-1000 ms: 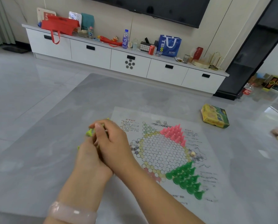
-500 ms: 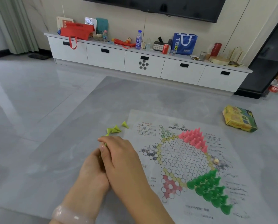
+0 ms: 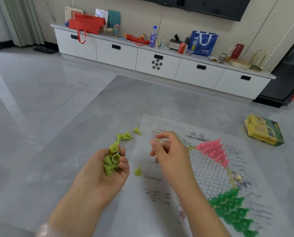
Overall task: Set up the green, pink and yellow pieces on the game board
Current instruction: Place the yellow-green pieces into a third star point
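The paper game board (image 3: 202, 170) lies on the grey table. Pink cones (image 3: 213, 148) fill its far point and green cones (image 3: 233, 209) fill its near right point. My left hand (image 3: 108, 168) is palm up, cupping several yellow-green cones (image 3: 111, 159). My right hand (image 3: 166, 151) hovers over the board's left part, its fingertips pinched on something small and pale that I cannot make out. Loose yellow cones (image 3: 126, 135) lie off the board's left edge, and one yellow cone (image 3: 138, 171) stands between my hands.
A yellow-green game box (image 3: 262, 130) sits on the table to the right. A small beige die (image 3: 238, 177) rests on the board's right side. A white cabinet (image 3: 158, 62) with bags and bottles runs along the far wall.
My hands were clasped together; now they have come apart. The left has opened palm up showing the yellow cones, and the right has moved right over the board.
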Action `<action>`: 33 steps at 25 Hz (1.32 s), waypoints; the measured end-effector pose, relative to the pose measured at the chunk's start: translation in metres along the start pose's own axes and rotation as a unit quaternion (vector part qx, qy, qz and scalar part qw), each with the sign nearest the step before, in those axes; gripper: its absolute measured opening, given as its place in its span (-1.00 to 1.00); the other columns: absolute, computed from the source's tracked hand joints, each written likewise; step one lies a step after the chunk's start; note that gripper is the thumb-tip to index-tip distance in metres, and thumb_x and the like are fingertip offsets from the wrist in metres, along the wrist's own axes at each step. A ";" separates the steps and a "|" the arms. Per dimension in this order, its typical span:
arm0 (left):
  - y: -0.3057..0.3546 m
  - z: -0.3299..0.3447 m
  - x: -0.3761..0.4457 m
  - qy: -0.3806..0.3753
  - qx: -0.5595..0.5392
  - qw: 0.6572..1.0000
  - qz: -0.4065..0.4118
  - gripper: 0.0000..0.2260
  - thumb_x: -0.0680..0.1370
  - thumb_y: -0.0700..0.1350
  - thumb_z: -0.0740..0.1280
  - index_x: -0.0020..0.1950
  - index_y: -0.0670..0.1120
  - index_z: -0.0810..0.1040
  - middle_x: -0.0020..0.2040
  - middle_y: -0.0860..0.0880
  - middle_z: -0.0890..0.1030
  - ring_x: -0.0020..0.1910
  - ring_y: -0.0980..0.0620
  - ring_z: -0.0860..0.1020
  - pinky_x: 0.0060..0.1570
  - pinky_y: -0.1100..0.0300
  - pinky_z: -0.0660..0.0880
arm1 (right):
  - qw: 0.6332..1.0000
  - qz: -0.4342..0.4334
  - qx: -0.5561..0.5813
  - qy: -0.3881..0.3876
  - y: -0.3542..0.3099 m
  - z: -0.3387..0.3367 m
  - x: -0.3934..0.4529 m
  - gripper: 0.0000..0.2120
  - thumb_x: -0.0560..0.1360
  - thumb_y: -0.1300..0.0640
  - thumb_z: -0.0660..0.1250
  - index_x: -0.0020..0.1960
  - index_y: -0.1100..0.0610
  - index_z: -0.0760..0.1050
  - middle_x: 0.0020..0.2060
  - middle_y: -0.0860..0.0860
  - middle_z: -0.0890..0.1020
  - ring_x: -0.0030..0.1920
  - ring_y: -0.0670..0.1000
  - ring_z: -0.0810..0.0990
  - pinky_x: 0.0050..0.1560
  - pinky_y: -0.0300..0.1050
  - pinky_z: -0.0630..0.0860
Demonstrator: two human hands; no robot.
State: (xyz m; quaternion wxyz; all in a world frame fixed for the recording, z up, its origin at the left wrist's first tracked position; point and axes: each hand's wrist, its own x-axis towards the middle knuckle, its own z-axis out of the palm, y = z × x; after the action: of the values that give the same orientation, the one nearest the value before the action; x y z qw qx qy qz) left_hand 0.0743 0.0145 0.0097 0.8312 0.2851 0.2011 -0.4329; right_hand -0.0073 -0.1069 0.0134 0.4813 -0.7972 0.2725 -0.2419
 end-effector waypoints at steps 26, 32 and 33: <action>0.003 0.013 -0.012 0.019 0.024 0.999 0.040 -0.91 0.48 -0.30 0.26 -0.13 -0.28 0.55 -0.28 -0.15 0.54 -0.31 -0.01 0.51 -0.35 0.24 0.60 | 0.969 -0.072 -0.233 -0.041 0.050 -0.002 0.006 -0.82 0.46 0.13 0.32 0.05 0.02 0.56 -0.18 -0.16 0.51 -0.09 -0.09 0.45 -0.05 -0.35 0.34; -0.009 0.020 -0.019 -0.037 0.197 0.975 0.098 -0.88 0.50 -0.32 0.25 -0.07 -0.30 0.57 -0.18 -0.19 0.58 -0.30 0.03 0.60 -0.19 0.20 0.61 | 0.990 -0.065 -0.129 -0.003 0.015 -0.033 -0.018 -0.78 0.48 0.15 0.27 0.04 -0.14 0.50 -0.18 -0.21 0.57 -0.09 -0.25 0.50 -0.13 -0.53 0.38; -0.013 0.020 -0.019 -0.048 0.255 0.959 0.115 -0.88 0.51 -0.31 0.24 -0.08 -0.26 0.58 -0.18 -0.16 0.59 -0.39 0.08 0.58 -0.29 0.28 0.59 | 0.992 -0.071 -0.107 -0.008 0.009 -0.037 -0.026 -0.80 0.48 0.14 0.28 -0.02 -0.17 0.51 -0.19 -0.21 0.60 -0.07 -0.28 0.50 -0.11 -0.54 0.38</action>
State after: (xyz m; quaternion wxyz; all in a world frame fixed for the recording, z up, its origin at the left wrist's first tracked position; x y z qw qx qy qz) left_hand 0.0555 0.0070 0.0318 0.7838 0.4873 0.0100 -0.3847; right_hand -0.0520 -0.1163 0.0178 0.3765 -0.8636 0.2356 -0.2387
